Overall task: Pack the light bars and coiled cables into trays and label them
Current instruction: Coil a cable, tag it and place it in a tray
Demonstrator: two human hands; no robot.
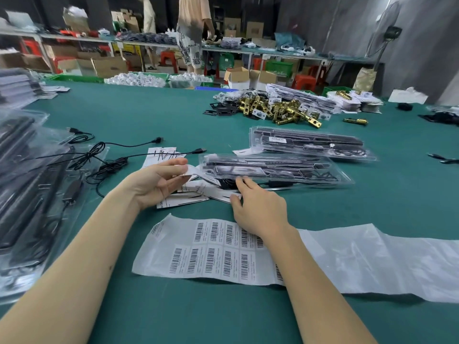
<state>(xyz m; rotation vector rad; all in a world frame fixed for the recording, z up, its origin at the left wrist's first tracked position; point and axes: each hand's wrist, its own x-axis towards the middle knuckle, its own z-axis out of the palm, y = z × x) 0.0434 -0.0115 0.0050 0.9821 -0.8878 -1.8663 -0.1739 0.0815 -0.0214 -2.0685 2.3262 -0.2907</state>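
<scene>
My left hand (159,182) pinches a small white paper card (191,171) between thumb and fingers, just left of a clear plastic tray (332,175) that holds black light bars and a cable. My right hand (258,207) lies with relaxed fingers on the tray's near edge, above several loose white cards (183,201). A sheet of barcode labels (211,252) lies under my right wrist. A second packed tray (310,142) sits farther back. Loose black cables (109,157) sprawl to the left.
A stack of clear trays with black bars (27,184) fills the left edge. A heap of brass latch parts (275,109) lies at the far middle of the green table (385,199). Two people stand by the shelves (191,33) at the back.
</scene>
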